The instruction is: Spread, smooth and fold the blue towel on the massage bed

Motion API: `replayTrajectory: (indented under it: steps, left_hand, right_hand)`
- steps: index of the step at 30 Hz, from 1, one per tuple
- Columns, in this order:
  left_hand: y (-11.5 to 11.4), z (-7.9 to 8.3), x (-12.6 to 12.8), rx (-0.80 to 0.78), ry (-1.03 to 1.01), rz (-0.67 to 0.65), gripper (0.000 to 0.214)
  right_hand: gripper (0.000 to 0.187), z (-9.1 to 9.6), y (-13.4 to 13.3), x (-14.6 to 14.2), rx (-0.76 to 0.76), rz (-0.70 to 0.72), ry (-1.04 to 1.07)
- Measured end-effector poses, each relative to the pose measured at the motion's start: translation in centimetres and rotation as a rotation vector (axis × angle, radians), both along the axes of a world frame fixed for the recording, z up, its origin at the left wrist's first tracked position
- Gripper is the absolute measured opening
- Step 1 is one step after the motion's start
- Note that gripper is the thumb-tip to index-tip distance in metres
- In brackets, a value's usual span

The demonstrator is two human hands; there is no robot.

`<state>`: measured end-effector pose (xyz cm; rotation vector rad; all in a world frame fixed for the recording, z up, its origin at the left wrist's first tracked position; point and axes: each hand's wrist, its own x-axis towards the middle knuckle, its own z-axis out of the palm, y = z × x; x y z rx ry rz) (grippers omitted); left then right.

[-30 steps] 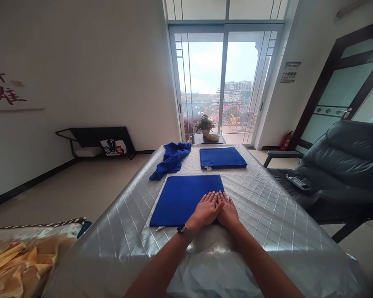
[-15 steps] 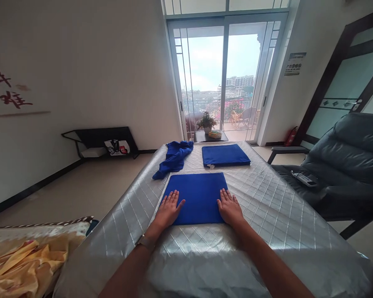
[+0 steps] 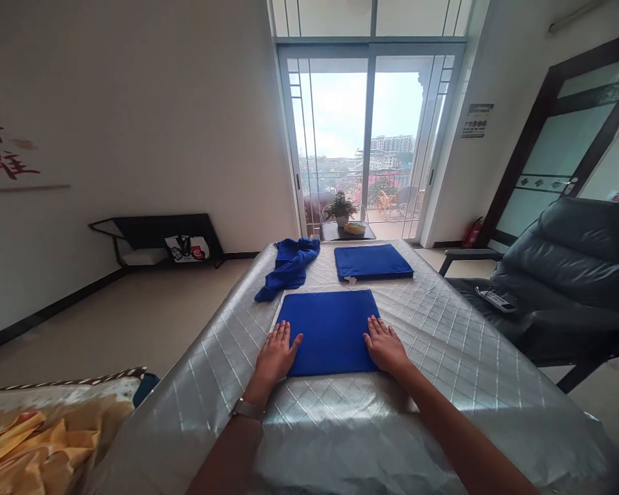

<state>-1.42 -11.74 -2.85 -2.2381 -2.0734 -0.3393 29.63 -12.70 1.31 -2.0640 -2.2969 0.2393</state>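
Observation:
A folded blue cloth lies flat on the silver quilted table cover in front of me. My left hand rests flat, fingers spread, on the cloth's near left corner. On the near right corner lies my right hand, also flat and open. Neither hand holds anything. Farther back sits a second folded blue cloth, and to its left a crumpled blue cloth.
A black reclining chair with a remote on its arm stands right of the table. A small table with a potted plant is at the glass balcony door. A yellow patterned cloth lies at lower left. A black low shelf stands against the left wall.
My hands were together on the cloth's right side a second ago; the left slid left across the cloth, which looks narrower. Over the last half second both hands stayed put.

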Motion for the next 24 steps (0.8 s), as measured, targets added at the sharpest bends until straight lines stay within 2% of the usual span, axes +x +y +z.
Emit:
replayTrajectory:
  steps: [5, 10, 13, 16, 19, 24]
  left_hand:
    - [0.1, -0.1, 0.1, -0.001, -0.016, 0.003, 0.076]
    - [0.1, -0.3, -0.2, 0.035, -0.029, 0.015, 0.077]
    - [0.1, -0.4, -0.8, 0.035, 0.005, 0.015, 0.077]
    - [0.2, -0.7, -1.8, 0.015, 0.058, 0.088, 0.081]
    - [0.4, -1.0, -2.8, -0.015, 0.064, 0.156, 0.083]
    - [0.3, -1.1, -3.2, 0.005, 0.071, 0.144, 0.083]
  right_hand:
    - [0.065, 1.1, 1.0, 0.2, -0.061, 0.029, -0.03]
    - [0.065, 2.1, 3.6, -0.5, -0.015, 0.048, -0.016]
    - [0.066, 1.8, 5.3, -0.8, -0.011, 0.026, 0.013]
    - [0.067, 0.7, 6.1, -0.6, -0.029, 0.012, 0.043]
    - [0.069, -0.2, 6.2, -0.2, -0.018, 0.024, 0.065]
    - [0.069, -0.2, 6.1, 0.0, -0.002, 0.012, 0.074]
